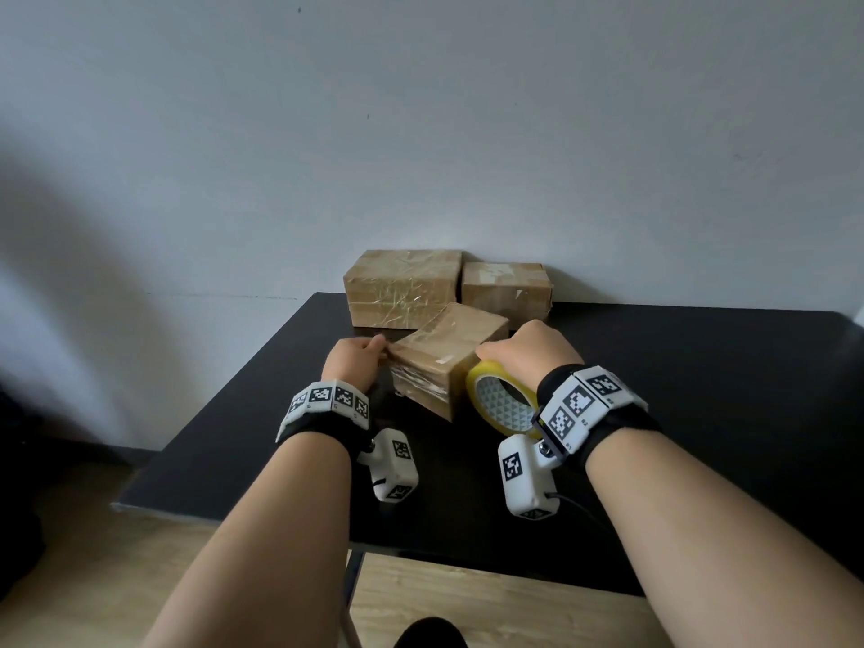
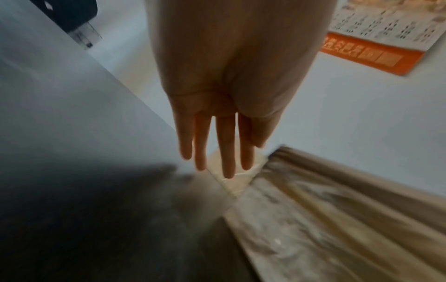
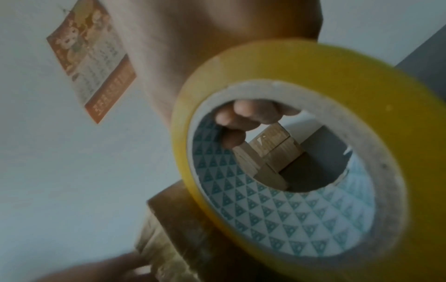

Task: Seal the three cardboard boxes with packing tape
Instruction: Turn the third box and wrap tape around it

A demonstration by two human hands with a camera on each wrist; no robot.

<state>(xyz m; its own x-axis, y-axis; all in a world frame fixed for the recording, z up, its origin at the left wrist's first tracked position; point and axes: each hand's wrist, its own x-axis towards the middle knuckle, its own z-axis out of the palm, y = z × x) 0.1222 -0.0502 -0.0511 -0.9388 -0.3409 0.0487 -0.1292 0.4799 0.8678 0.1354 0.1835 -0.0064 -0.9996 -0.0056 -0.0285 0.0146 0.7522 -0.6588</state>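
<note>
Box (image 1: 446, 355) flanked by flat left hand (image 1: 351, 363), right hand (image 1: 533, 350) gripping tape roll (image 1: 502, 397).

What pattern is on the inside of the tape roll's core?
Small teal triangles on white, inside the tape roll gripped by the right hand; clearest in the right wrist view.

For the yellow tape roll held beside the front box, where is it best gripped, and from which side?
Grip the tape roll through its open core, from above, as the right hand does now: it stands on edge, hole facing sideways, so fingers hook inside the core.
</note>
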